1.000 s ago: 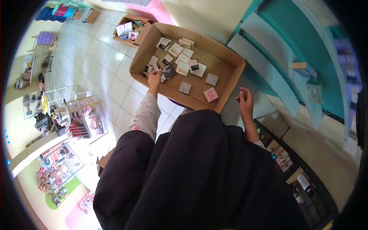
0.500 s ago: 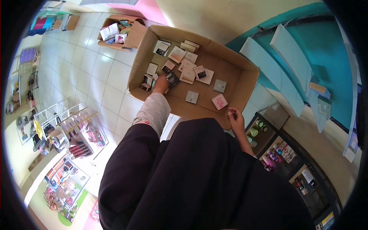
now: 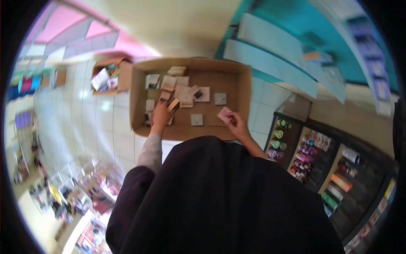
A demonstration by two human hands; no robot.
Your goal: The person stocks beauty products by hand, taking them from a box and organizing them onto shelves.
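A wide cardboard box [image 3: 139,72] in front of me holds several small cosmetic boxes. My left hand [image 3: 160,117] is closed on a small black box [image 3: 174,105], whose tan side is turned up, at the left of the carton. Pale boxes [image 3: 183,95] lie close by, some overlapping. At the right front, my right hand [image 3: 238,125] pinches a pink box [image 3: 223,114] between thumb and fingers. Two grey square boxes lie between my hands and beyond: one grey box [image 3: 196,120] near the front, another grey box [image 3: 220,99] farther back. Motion blurs the print.
A smaller open carton [image 3: 124,76] with mixed packages stands on the tiled floor to the left. Pale shelves [image 3: 270,63] project from the teal wall at upper right. A dark display cabinet [image 3: 334,169] with bottles stands right. Racks of goods [image 3: 80,186] fill the lower left.
My right hand has taken hold of the pink box. My left hand has tipped the black box so its tan side shows. The whole view has turned and shifted.
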